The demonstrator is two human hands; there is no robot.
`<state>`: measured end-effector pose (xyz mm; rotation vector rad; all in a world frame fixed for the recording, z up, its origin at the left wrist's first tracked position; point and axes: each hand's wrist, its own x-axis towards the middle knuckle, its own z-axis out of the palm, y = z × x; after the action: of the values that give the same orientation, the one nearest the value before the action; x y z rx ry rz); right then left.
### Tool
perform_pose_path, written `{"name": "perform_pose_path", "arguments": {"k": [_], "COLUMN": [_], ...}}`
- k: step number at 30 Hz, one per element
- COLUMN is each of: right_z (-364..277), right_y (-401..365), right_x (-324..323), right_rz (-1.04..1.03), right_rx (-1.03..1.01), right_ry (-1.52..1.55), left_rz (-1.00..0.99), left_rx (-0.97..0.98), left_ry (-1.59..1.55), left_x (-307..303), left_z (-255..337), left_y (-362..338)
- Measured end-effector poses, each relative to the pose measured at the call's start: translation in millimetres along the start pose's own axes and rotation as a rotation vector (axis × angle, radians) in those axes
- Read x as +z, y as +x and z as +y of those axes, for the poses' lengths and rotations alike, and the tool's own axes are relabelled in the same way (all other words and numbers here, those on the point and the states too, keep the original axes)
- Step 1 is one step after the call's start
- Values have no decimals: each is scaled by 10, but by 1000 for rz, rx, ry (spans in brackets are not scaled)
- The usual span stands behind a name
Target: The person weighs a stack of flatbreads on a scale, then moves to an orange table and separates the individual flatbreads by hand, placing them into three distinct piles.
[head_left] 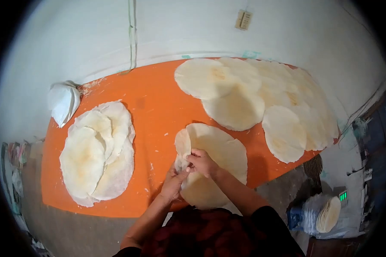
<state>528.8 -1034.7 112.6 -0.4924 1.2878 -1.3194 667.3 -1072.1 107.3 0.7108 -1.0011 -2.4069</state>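
Observation:
A large, thin, pale round sheet [221, 150] lies on the orange table [154, 111] at its front edge, with its left edge folded up and over. My left hand [173, 182] is closed on the lower part of that folded edge. Just above and to the right, my right hand [203, 163] pinches the same edge between thumb and fingers. The two hands almost touch. Part of the sheet's left edge is hidden behind my fingers.
Several similar sheets overlap in a pile [83, 160] on the left. More sheets [236, 107] spread across the back right. A white bag [63, 103] is at the back left corner. Lower right, a stack of rounds [329, 215] sits by a green-lit display [342, 195].

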Motion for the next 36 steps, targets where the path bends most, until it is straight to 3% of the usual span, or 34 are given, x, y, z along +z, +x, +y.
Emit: {"name": "perform_pose_path", "arguments": {"k": [5, 6, 8, 9, 11, 12, 13, 15, 17, 18, 19, 22, 23, 26, 27, 29, 30, 32, 34, 36], "right_z": [-33, -39, -65, -150, -456, -609, -914, -880, -967, -1015, -1027, -1424, -1455, -1767, -1878, -2088, -2166, -2186, -2098, -1886], "right_y": [-64, -52, -24, -30, -102, -133, -376, -274, -207, -163, -86, -72, 54, 405, 524, 703, 763, 944, 1168, 1325], "right_x": [213, 232, 135, 12, -319, -469, -229, -730, -853, -928, -1104, -484, -535, -209, -87, 287, 561, 1035, 1545, 1956], "right_rz": [-83, -111, -16, 75, 344, 451, 499, 362, 462, 510, 487, 777, 663, 454, 461, 457, 446, 421, 242, 19], "right_rx": [-68, -102, -155, -180, -245, -275, -205, -365, -258, -205, -181, -181, -303, -515, -616, -832, -952, -1233, -1636, -1631], "right_ry": [-312, -342, -117, -109, -339, -427, -167, -80, 20, 70, -32, -265, -190, -541, -781, -1176, -1328, -1417, -1396, -1645], "left_rz": [143, 169, 229, 246, 268, 251, 257, 306, 398, 315, 379, 560, 717, 949, 902, 811, 867, 977, 1125, 1359], "left_rx": [-231, -212, -190, -173, -148, -76, 0, 46, 225, 247, 301, 413, 384, 362, 359, 347, 330, 295, 394, 558], "left_ry": [-292, -144, 153, 130, 86, 78, -4, -179, -215, -320, -293, -369, -438, -417, -403, -376, -383, -395, -178, 79], "left_x": [-410, -462, -539, -605, -671, -783, -840, -1227, -1755, -2028, -2279, -3146, -3396, -4054, -4061, -3977, -3932, -3779, -3376, -3162], "left_z": [33, 83, 295, 507, 1023, 1277, 1516, 1805, 1943, 1991, 1998, 1738, 1622, 1093, 1035, 947, 944, 999, 1148, 1129], "left_y": [-32, -15, 80, 79, 13, -82, -208, -373, -576, -710, -850, -1188, -1263, -1400, -1432, -1447, -1436, -1416, -1548, -1599]}}
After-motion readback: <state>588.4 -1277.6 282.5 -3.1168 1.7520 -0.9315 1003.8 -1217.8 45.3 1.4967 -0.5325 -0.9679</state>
